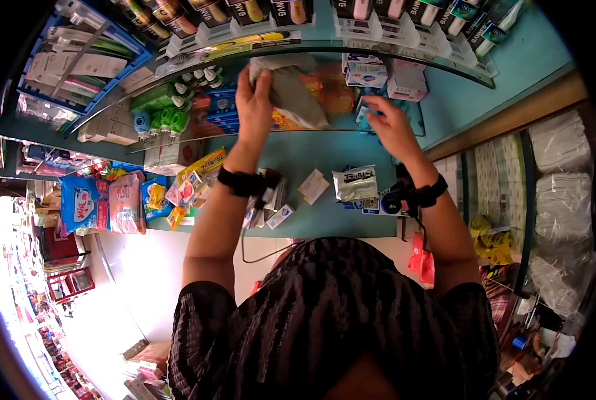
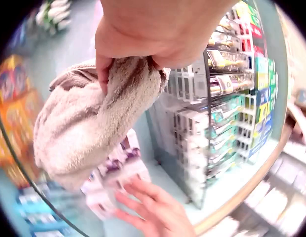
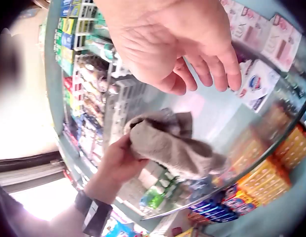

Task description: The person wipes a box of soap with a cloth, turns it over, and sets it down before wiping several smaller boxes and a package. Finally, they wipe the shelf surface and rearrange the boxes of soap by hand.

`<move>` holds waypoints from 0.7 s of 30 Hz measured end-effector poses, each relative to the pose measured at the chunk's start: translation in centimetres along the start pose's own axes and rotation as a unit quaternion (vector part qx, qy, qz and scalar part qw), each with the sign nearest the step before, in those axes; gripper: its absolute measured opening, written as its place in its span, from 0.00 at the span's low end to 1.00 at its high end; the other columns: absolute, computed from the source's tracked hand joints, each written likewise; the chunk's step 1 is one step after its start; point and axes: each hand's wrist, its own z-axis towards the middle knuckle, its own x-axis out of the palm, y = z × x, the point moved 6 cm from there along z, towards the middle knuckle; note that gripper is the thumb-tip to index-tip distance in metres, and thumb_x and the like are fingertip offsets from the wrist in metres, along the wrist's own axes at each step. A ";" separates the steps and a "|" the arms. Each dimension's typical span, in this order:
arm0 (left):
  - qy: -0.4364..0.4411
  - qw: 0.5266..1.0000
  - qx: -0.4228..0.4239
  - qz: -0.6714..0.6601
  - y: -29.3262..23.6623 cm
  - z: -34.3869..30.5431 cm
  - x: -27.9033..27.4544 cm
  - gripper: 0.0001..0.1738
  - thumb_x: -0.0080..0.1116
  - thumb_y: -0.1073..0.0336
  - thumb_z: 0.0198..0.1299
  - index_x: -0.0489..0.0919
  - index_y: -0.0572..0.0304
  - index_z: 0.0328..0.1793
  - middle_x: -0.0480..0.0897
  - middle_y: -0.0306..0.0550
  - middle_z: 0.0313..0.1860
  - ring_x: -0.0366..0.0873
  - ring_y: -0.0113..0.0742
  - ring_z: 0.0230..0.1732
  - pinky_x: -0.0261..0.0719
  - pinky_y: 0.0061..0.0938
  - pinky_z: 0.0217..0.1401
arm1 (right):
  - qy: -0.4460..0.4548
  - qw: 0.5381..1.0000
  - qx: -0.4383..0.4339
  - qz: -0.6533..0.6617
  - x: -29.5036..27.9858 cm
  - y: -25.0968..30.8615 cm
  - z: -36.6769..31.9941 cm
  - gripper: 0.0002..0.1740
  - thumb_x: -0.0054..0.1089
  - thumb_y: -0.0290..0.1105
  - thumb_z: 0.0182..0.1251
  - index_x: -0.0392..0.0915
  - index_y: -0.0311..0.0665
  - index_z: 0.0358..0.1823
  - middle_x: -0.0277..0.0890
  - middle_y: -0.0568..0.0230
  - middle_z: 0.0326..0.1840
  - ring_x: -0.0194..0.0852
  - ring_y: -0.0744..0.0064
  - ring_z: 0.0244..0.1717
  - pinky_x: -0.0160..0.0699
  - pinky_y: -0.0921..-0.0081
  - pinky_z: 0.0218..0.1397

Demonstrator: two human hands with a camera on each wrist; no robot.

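A grey-beige cloth (image 1: 294, 93) hangs bunched from the left hand (image 1: 253, 110), over the glass shelf. In the left wrist view the left hand (image 2: 160, 32) pinches the cloth (image 2: 88, 118) at its top, thumb and fingers round the fold. The right hand (image 1: 392, 127) holds nothing, its fingers spread and slightly bent, near the soap boxes (image 1: 368, 75). From the right wrist view, the right hand (image 3: 177, 44) is apart from the cloth (image 3: 167, 143), fingers loosely bent beside a white box (image 3: 259, 84).
A curved glass shelf edge (image 1: 404, 61) crosses above the counter (image 1: 298, 157). Green-capped bottles (image 1: 178, 120) stand left. A silver packet (image 1: 355, 184), a card (image 1: 313, 187) and small boxes (image 1: 280, 217) lie at the front. Display racks (image 2: 192, 133) hold toothpaste-like boxes.
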 end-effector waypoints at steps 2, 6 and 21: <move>0.036 0.969 0.012 0.243 2.9 2.2 -1.9 0.31 0.54 0.57 0.62 0.63 0.67 0.66 0.74 0.57 0.55 0.72 0.44 0.56 0.71 0.32 0.57 | -0.021 0.997 0.033 -0.067 -1.1 -3.5 0.5 0.18 0.55 0.26 0.63 0.72 0.34 0.55 0.74 0.51 0.54 0.76 0.60 0.49 0.75 0.73 0.48; 0.137 0.863 -0.003 0.486 9.8 3.9 -3.8 0.43 0.59 0.48 0.54 0.57 0.63 0.71 0.59 0.68 0.68 0.56 0.62 0.69 0.63 0.44 0.66 | -0.072 0.978 -0.005 -0.196 -2.0 -8.6 1.0 0.17 0.55 0.27 0.60 0.71 0.33 0.52 0.73 0.45 0.52 0.71 0.44 0.52 0.72 0.61 0.53; 0.155 0.806 -0.052 0.569 16.7 11.0 1.3 0.48 0.65 0.43 0.46 0.58 0.61 0.68 0.68 0.61 0.62 0.66 0.57 0.64 0.66 0.47 0.63 | -0.165 0.880 -0.023 -0.445 -0.6 -11.5 0.9 0.22 0.53 0.36 0.61 0.68 0.43 0.58 0.63 0.59 0.56 0.60 0.57 0.61 0.54 0.52 0.66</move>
